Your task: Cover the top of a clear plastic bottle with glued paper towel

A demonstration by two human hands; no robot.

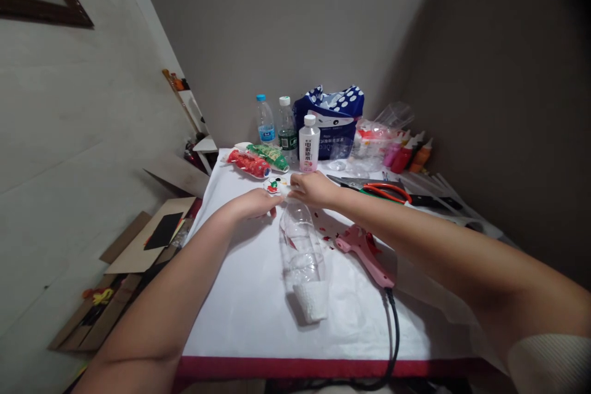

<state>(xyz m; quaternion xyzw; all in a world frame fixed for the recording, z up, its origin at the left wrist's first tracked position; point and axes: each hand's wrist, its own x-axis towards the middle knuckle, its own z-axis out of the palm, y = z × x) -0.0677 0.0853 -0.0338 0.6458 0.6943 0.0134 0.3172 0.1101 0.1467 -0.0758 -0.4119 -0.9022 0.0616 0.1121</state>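
A clear plastic bottle [302,246] lies on the white-covered table, its narrow end pointing away from me and a white textured cover [311,301] on the near end. At the far end, the fingers of my right hand [314,189] are closed around the neck, where something whitish shows. My left hand [261,202] meets it from the left with thumb and fingers pinched together; what lies between them is hidden. Just beyond my fingertips is a small white piece with red, green and black marks [274,186]. Right of the bottle rests a pink glue gun [367,257].
Red [248,163] and green [270,157] fish-like wrapped bottles lie at the back left. Behind stand several drink bottles, a blue bag [339,135] and colored squeeze bottles [404,157]. Orange-handled scissors [385,192] lie right. A black cord [394,332] crosses the table's front edge.
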